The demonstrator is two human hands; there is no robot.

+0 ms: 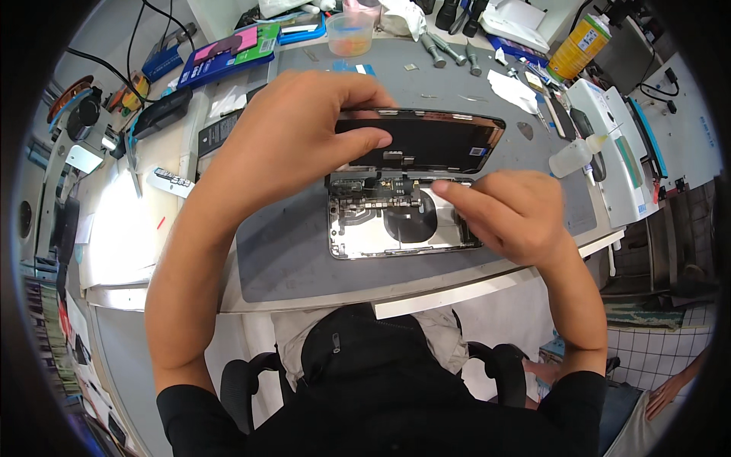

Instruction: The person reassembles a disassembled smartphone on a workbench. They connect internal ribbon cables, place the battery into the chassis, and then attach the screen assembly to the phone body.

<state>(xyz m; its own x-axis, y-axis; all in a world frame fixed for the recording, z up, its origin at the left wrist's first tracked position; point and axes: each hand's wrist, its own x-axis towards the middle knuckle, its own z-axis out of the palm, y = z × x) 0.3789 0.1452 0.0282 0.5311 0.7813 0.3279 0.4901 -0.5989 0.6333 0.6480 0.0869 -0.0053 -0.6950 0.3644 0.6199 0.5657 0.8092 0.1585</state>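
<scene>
An opened smartphone lies on the grey mat, its silver housing [358,242] showing a circuit board and a round black patch. Its screen panel [426,141] is raised along the far side, black inner face toward me, joined by a short dark ribbon cable [397,185]. My left hand [320,126] grips the panel's left end, thumb on the inner face and fingers behind it. Over the housing's right end is my right hand [518,213], its index fingertip near the board beside the cable. The other fingers curl under; what they may hold is hidden.
Small metal screwdrivers [434,52], a clear tub [350,36] and blue trays [228,57] stand at the back. A dropper bottle [571,156], a yellow can [579,49] and a white machine [613,129] are on the right. Another person's hand [666,396] shows at lower right.
</scene>
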